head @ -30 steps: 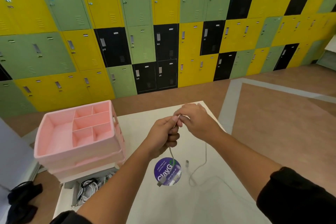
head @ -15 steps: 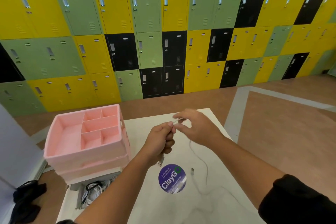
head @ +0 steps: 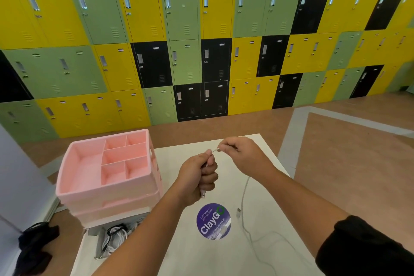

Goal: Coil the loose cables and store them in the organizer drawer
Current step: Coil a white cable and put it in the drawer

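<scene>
Behind the white bench stands a wall of yellow, green and black lockers. Our left grip is curled as a fist round the white cable, with one plug showing below it. Our right grip pinches the cable just beside it. The rest lies loose on the bench. We judge the coiling is only beginning. Next, the right must lead the cable round the left fist. The pink organizer stands at left.
</scene>
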The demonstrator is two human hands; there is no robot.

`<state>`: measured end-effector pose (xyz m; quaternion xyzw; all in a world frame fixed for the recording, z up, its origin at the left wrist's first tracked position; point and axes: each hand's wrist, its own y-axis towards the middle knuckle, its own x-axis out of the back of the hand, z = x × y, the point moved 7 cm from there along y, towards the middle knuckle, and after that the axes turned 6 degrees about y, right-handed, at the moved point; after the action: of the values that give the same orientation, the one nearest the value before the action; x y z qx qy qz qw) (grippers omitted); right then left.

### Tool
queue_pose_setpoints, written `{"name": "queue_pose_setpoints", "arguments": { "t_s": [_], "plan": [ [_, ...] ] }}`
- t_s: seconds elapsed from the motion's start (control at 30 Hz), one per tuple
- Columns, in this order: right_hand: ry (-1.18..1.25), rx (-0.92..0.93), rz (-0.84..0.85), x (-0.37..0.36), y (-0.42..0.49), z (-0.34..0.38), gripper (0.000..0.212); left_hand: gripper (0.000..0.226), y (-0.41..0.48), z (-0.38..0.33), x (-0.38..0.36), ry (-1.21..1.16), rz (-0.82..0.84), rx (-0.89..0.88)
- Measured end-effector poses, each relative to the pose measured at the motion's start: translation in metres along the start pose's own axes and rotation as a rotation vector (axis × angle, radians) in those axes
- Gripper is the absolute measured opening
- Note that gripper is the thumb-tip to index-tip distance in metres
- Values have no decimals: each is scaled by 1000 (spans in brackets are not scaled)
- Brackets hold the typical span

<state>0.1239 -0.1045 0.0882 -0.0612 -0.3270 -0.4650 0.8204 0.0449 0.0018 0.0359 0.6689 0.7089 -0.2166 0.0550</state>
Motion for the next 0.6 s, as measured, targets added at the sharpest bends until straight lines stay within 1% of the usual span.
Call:
{"name": "queue_pose_setpoints", "arguments": {
  "t_s": [0.07, 0.17, 0.23, 0.33, 0.43, 0.53, 0.6],
  "plan": [
    [68, -18, -12, -3, -3, -4, 24, 41, 1, -9, 0, -128, -6, -31],
    [191, -56, 19, -20, -11, -11, 25, 43, 5, -22, 2, -274, -44, -99],
    [273, -61, 45, -36, -17, -12, 27, 45, 9, -27, 8, -351, -105, -139],
    [322, -78, 89, -57, -27, -7, 34, 47, 12, -25, 18, -464, -209, -158],
    [265, -104, 121, -72, -35, -6, 40, 46, 12, -19, 28, -448, -331, -172],
    [128, -154, 219, -88, -42, -11, 31, 42, 11, -19, 40, -351, -459, -227],
    [72, -180, 258, -95, -47, -14, 27, 39, 11, -20, 43, -289, -506, -262]
  ]
}}
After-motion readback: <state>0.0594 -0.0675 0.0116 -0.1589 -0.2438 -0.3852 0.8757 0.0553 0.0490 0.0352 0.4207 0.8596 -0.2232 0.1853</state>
